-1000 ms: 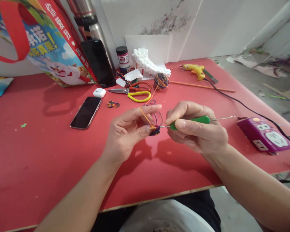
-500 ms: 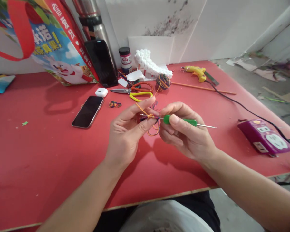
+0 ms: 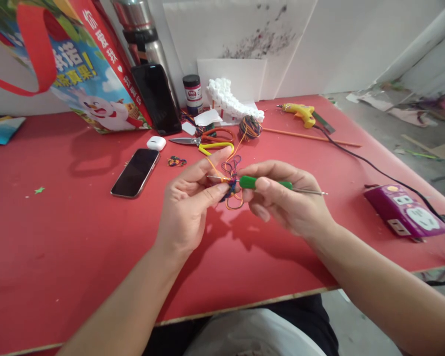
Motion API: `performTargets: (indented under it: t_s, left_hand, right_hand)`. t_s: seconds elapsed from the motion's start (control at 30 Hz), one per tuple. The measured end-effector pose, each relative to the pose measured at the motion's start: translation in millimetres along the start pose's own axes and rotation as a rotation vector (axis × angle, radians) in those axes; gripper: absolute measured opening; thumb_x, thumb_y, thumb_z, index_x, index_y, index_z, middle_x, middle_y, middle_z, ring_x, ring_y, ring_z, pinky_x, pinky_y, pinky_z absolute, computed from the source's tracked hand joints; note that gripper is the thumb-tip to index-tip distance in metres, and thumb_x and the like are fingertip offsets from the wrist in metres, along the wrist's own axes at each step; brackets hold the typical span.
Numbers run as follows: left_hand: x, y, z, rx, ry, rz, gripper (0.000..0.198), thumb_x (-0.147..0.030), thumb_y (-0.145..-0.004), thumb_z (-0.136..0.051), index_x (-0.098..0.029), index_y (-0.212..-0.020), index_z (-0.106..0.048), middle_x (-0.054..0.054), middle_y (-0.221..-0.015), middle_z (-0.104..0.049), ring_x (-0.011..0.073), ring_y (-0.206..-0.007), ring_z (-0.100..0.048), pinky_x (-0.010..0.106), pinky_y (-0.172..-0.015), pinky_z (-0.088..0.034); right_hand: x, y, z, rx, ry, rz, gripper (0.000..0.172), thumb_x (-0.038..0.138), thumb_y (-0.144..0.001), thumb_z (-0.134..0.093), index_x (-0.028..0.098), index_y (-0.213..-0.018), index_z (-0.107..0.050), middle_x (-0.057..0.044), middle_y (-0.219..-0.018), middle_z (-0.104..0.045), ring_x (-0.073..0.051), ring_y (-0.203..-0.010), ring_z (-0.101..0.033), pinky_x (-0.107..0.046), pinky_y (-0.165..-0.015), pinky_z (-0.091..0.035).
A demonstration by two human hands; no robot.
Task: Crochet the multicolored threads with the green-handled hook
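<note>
Head view: a red table (image 3: 77,257) filled most of the scene, and from where I stood both of the person's hands were raised over its near middle. Left hand (image 3: 185,210): thumb and fingers pinched together, index finger extended toward the far side. Right hand (image 3: 289,198): thumb and fingers closed around the green handle of a metal hook (image 3: 247,182), one shaft pointing right, the other left. Judged stiff and light, its metal probably slippery; the handle seemed the better hold. A multicoloured yarn ball (image 3: 249,127) lay on the table, far of the hands. The small yarn piece (image 3: 228,190) sat at the left thumb tip, between the hands, with the left shaft at its far edge. Judged very light, soft and easily distorted; best pinched flat near the shaft. An orange strand (image 3: 212,165) ran up to the left index finger.
</note>
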State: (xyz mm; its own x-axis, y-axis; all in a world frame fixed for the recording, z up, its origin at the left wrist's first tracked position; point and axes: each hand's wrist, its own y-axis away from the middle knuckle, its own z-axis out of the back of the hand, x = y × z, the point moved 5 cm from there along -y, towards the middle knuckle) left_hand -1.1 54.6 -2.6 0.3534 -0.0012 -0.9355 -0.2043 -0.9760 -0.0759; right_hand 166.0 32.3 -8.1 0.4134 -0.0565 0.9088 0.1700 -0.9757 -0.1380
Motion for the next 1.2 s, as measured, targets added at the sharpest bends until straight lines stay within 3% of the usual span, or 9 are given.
performTargets:
  t_s: [0.1, 0.3, 0.57, 0.77, 0.93, 1.1, 1.2]
  left_hand:
    - [5, -3, 0.3, 0.044, 0.04, 0.056, 0.036, -0.018, -0.076, -0.09, -0.031, -0.109, -0.089, -0.002, -0.078, -0.067, 0.0129, -0.07, -0.06, 0.029, -0.071, -0.057]
    - [5, -4, -0.9, 0.085, -0.007, -0.01, 0.043, -0.027, -0.075, -0.096, -0.035, -0.117, -0.087, -0.002, -0.078, -0.069, 0.0159, -0.073, -0.061, 0.034, -0.077, -0.058]
    - [6, 3, -5.5, 0.006, 0.051, -0.038, 0.043, -0.023, -0.082, -0.091, -0.037, -0.122, -0.085, -0.003, -0.082, -0.064, 0.014, -0.079, -0.061, 0.029, -0.079, -0.058]
    - [8, 2, -4.0, 0.023, 0.036, -0.007, 0.049, -0.023, -0.085, -0.087, -0.034, -0.132, -0.08, -0.001, -0.091, -0.071, 0.018, -0.089, -0.068, 0.036, -0.093, -0.06]
    - [3, -1, -1.4, 0.019, -0.016, -0.086, 0.037, -0.024, -0.085, -0.088, -0.035, -0.12, -0.085, 0.002, -0.108, -0.08, 0.0206, -0.102, -0.07, 0.038, -0.1, -0.059]
    - [1, -4, 1.9, -0.051, -0.057, -0.118, 0.035, -0.024, -0.081, -0.093, -0.033, -0.114, -0.087, -0.001, -0.089, -0.075, 0.0157, -0.084, -0.067, 0.033, -0.087, -0.059]
    - [2, -6, 2.7, -0.072, -0.069, -0.104, 0.036, -0.025, -0.077, -0.096, -0.03, -0.111, -0.087, -0.002, -0.083, -0.071, 0.0162, -0.082, -0.068, 0.033, -0.088, -0.06]
  right_hand:
    - [3, 2, 1, 0.018, 0.057, 0.077, 0.013, 0.032, -0.093, -0.088, 0.021, -0.099, -0.084, -0.004, -0.079, -0.082, -0.015, -0.055, -0.07, -0.027, -0.047, -0.056]
    - [11, 4, -4, 0.12, 0.086, 0.156, 0.015, 0.032, -0.093, -0.087, 0.018, -0.099, -0.085, -0.007, -0.076, -0.081, -0.017, -0.054, -0.07, -0.028, -0.042, -0.054]
    - [-1, 7, -2, -0.15, 0.071, 0.177, 0.015, 0.039, -0.097, -0.085, 0.024, -0.1, -0.082, -0.001, -0.076, -0.078, -0.011, -0.052, -0.062, -0.027, -0.051, -0.053]
    - [-5, 5, 1, -0.153, 0.084, 0.15, 0.02, 0.042, -0.096, -0.085, 0.023, -0.099, -0.08, 0.0, -0.073, -0.073, -0.011, -0.054, -0.059, -0.025, -0.048, -0.045]
    - [-5, 4, 0, -0.144, 0.053, 0.138, 0.019, 0.041, -0.096, -0.085, 0.023, -0.098, -0.08, 0.0, -0.073, -0.073, -0.01, -0.053, -0.058, -0.025, -0.048, -0.044]
    - [-7, 3, -3, -0.114, -0.01, 0.114, 0.016, 0.038, -0.098, -0.083, 0.022, -0.098, -0.08, 0.001, -0.073, -0.074, -0.009, -0.051, -0.057, -0.024, -0.049, -0.045]
    - [-7, 3, -3, -0.122, -0.011, 0.092, 0.02, 0.041, -0.096, -0.085, 0.021, -0.096, -0.079, 0.001, -0.071, -0.073, -0.009, -0.049, -0.055, -0.025, -0.048, -0.045]
